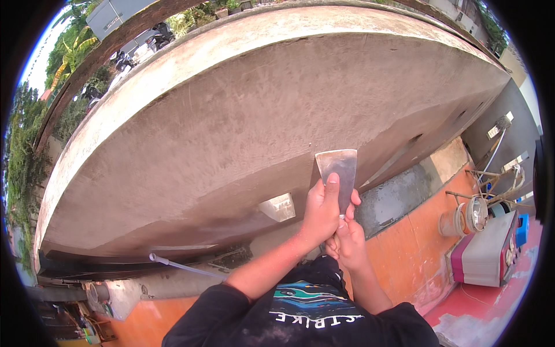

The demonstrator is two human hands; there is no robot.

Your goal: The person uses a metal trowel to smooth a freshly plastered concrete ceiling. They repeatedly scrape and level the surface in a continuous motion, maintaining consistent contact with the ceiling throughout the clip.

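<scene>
A wide metal scraper blade [338,165] points up in front of the grey plastered concrete surface [243,115]; I cannot tell whether its edge touches it. My left hand [321,208] is closed round the blade, thumb lying along its face. Just below and to the right, my right hand [347,243] is closed on the scraper's handle, which the fingers mostly hide. A pale square opening [277,207] shows in the plaster to the left of the blade.
A thin pale pipe [188,265] crosses low on the left. At right are buckets [454,222], wooden poles [485,173] and a white-and-maroon box-like object [480,260] above orange flooring [413,243]. Beyond the concrete rim are parked scooters [121,61] and plants.
</scene>
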